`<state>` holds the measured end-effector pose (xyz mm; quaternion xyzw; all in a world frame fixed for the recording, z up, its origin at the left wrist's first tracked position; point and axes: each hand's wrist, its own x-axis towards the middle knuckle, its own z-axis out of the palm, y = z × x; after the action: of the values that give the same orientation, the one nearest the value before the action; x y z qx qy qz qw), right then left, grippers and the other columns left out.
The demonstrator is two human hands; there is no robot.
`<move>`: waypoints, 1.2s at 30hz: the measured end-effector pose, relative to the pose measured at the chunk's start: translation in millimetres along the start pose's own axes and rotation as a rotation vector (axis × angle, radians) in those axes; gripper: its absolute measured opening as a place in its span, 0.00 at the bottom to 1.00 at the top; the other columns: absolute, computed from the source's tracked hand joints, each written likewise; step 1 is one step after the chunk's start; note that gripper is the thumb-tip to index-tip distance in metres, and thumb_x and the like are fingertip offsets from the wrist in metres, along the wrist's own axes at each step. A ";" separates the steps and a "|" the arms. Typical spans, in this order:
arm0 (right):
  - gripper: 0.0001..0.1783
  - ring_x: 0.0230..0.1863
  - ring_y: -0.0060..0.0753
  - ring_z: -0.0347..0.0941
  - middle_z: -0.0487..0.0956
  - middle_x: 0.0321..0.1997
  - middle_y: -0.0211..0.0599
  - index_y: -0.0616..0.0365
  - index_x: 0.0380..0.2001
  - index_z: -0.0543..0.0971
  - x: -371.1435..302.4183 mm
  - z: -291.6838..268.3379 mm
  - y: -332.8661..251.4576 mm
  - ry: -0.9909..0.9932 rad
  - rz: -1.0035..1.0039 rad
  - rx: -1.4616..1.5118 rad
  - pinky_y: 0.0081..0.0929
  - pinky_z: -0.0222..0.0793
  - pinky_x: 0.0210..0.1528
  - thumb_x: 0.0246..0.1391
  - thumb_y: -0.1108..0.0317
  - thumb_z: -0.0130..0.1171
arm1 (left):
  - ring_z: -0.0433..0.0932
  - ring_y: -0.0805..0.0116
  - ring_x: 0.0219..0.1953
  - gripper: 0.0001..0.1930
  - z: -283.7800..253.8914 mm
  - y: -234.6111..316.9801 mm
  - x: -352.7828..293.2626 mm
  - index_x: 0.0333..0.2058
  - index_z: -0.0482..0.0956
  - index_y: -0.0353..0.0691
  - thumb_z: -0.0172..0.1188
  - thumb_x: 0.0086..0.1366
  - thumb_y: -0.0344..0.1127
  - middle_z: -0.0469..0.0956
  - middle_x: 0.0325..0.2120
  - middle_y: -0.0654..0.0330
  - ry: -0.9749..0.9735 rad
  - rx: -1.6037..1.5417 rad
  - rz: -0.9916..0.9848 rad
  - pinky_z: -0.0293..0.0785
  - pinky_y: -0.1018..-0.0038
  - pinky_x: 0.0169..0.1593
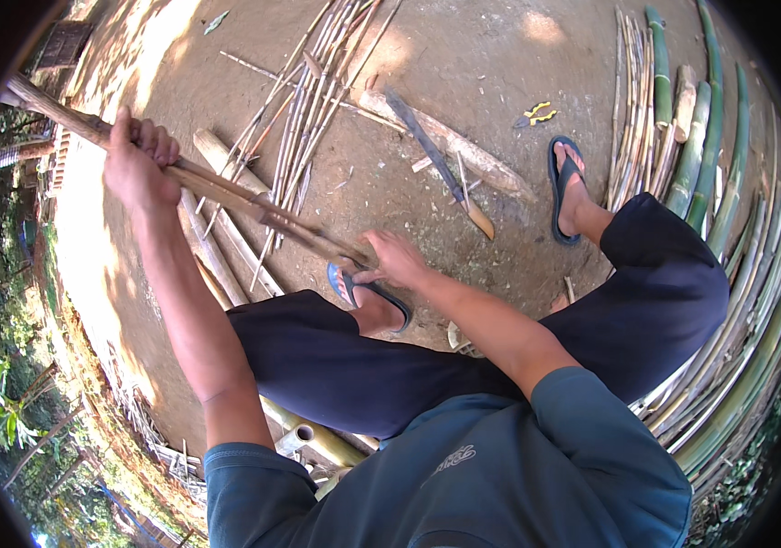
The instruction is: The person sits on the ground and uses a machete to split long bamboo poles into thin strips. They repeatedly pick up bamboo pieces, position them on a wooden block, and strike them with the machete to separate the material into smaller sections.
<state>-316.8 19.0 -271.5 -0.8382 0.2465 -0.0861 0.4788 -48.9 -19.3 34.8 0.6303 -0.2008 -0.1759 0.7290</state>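
A long brown bamboo pole (244, 196) slants from the upper left down to the middle, in front of my left leg. My left hand (144, 164) is closed round its upper part, with the arm stretched out. At the lower end my right hand (397, 260) is closed on the pole's tip, fingers on one side and thumb on the other. Beyond my right hand, a machete (427, 146) with a dark blade and wooden handle leans across a pale log (473, 157) on the ground.
Thin bamboo sticks (313, 110) lie in a loose pile ahead. Yellow-handled pliers (535, 115) rest near my right sandal (564, 187). Green bamboo poles (710, 119) and split strips (738, 365) line the right side. Thicker bamboo pieces (212, 247) lie left of my left foot.
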 end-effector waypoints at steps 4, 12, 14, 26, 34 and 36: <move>0.40 0.60 0.48 0.65 0.69 0.56 0.51 0.60 0.54 0.66 -7.4 -13.2 48.2 0.079 0.172 -0.175 0.47 0.62 0.59 0.47 0.43 0.67 | 0.54 0.82 0.10 0.17 -11.4 6.5 24.1 0.20 0.68 0.46 0.55 0.69 0.40 0.60 0.10 0.71 -0.006 0.641 0.219 0.48 0.78 0.15; 0.34 0.59 0.52 0.65 0.69 0.56 0.50 0.57 0.54 0.65 -42.0 -63.1 167.6 0.083 0.800 -0.442 0.49 0.63 0.58 0.47 0.61 0.68 | 0.80 0.49 0.21 0.09 -105.1 -199.6 -43.9 0.37 0.76 0.41 0.56 0.62 0.38 0.80 0.23 0.43 -0.594 1.722 0.137 0.80 0.56 0.29; 0.34 0.59 0.52 0.67 0.71 0.57 0.48 0.55 0.54 0.65 -36.6 -64.5 179.4 -0.008 0.801 -0.457 0.50 0.64 0.58 0.46 0.61 0.69 | 0.82 0.43 0.32 0.13 -133.0 -231.9 -57.9 0.39 0.76 0.44 0.55 0.60 0.44 0.81 0.28 0.42 -0.700 1.776 -0.063 0.78 0.51 0.40; 0.35 0.52 0.55 0.70 0.73 0.50 0.55 0.62 0.51 0.70 -27.8 -73.0 172.4 0.232 0.593 -0.303 0.46 0.65 0.56 0.43 0.56 0.71 | 0.79 0.55 0.21 0.09 -73.1 -226.7 -55.6 0.36 0.74 0.44 0.53 0.59 0.41 0.78 0.19 0.55 -0.817 1.515 0.120 0.75 0.58 0.25; 0.13 0.41 0.44 0.70 0.72 0.42 0.45 0.58 0.34 0.73 -6.2 -156.8 65.9 0.321 -0.403 -0.578 0.44 0.64 0.43 0.45 0.70 0.64 | 0.80 0.53 0.22 0.09 0.1 -196.5 -79.1 0.36 0.73 0.40 0.50 0.60 0.37 0.78 0.18 0.52 -0.898 1.386 0.274 0.75 0.57 0.24; 0.12 0.40 0.45 0.70 0.72 0.40 0.43 0.56 0.32 0.73 11.5 -188.2 -5.8 0.441 -0.547 -0.664 0.43 0.64 0.42 0.43 0.71 0.64 | 0.80 0.52 0.22 0.11 10.4 -193.7 -85.7 0.40 0.73 0.41 0.49 0.60 0.37 0.78 0.18 0.52 -0.946 1.374 0.287 0.76 0.57 0.24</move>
<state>-376.6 -127.3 -168.6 -0.9416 0.1269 -0.3012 0.0813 -128.5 -12.2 -161.8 0.7618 -0.6250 -0.1657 0.0386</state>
